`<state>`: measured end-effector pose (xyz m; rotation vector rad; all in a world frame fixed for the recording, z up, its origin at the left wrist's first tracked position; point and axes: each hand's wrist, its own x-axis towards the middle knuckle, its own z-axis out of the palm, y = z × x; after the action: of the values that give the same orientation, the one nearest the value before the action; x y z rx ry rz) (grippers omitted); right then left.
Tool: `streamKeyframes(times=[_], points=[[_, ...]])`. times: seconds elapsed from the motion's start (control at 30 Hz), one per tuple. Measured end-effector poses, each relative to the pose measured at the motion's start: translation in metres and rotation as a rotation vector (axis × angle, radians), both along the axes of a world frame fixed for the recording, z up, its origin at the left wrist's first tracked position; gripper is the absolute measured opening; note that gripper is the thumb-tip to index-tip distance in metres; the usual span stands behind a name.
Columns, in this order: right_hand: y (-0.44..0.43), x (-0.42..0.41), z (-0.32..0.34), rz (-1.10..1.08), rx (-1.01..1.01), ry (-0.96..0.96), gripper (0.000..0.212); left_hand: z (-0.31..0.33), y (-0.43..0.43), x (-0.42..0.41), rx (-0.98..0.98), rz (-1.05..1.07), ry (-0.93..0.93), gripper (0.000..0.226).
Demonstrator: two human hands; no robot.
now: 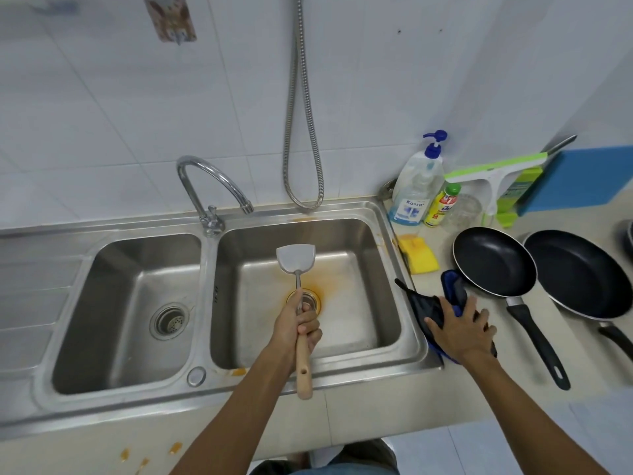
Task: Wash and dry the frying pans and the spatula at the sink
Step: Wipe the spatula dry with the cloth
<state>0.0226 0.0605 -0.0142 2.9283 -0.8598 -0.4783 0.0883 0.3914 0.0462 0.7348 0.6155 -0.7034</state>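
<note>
Wooden-handled, the spatula (pixel 291 260) is held upright over the right basin of the steel sink (pixel 102 228), grey blade away from the person, above an orange stain (pixel 320 286) round the drain. The left hand (pixel 298 329) grips the handle, fingers curled tight. The right hand (pixel 459 329) lies flat, fingers spread, on a dark cloth (pixel 421 303) at the sink's right rim. On the bench (pixel 496 389) beyond it, the smaller frying pan (pixel 493 262) sits just beside the larger frying pan (pixel 579 272), black insides up.
</note>
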Motion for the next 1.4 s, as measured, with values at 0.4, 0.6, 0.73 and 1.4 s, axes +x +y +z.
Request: streamKeyframes(times=[0.4, 0.6, 0.73, 1.4], points=[[0.198, -0.001, 0.133, -0.144, 1.212, -0.178, 0.051, 0.007, -0.009, 0.02, 0.371, -0.075, -0.157, 0.04], [0.207, -0.023, 0.145, -0.349, 1.517, -0.093, 0.041, 0.007, -0.024, 0.019, 0.523, -0.141, -0.261, 0.034], [0.191, -0.035, 0.144, -0.361, 1.526, -0.114, 0.046, 0.011, -0.045, 0.007, 0.586, -0.191, -0.306, 0.027], [-0.166, -0.2, 0.167, -0.567, 1.377, -0.567, 0.034, 0.052, -0.453, -0.131, 0.551, -0.517, -0.52, 0.033]])
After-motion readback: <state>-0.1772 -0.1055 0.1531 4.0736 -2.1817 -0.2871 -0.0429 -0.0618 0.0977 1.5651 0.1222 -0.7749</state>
